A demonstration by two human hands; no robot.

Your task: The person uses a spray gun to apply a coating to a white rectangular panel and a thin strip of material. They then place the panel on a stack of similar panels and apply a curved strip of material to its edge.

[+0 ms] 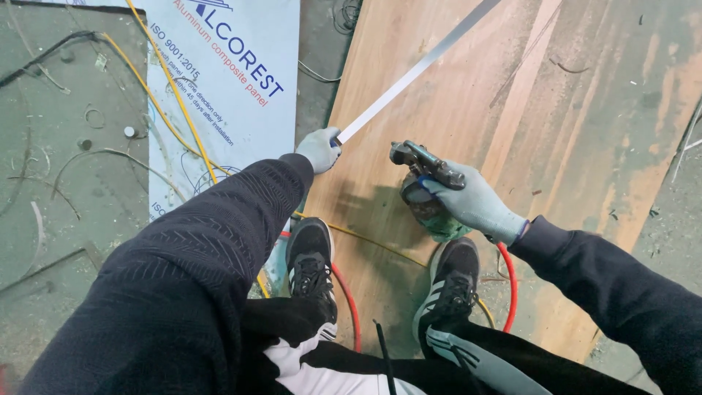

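My left hand [319, 148], in a grey glove, grips the near end of a long thin white metal strip [417, 71] that runs diagonally up and to the right over a plywood sheet [556, 124]. To its right, my gloved right hand [472, 205] holds a worn green power tool [424, 183] with a dark metal head, resting on the plywood. The tool sits just right of the strip's near end, apart from it. My two black shoes [311, 263] stand on the plywood's near edge.
A white printed panel [219, 88] lies on the concrete floor at the left. A yellow cable [164, 102] crosses it, and a red hose [349, 300] loops around my feet. Wire scraps and metal offcuts litter the floor at the far left.
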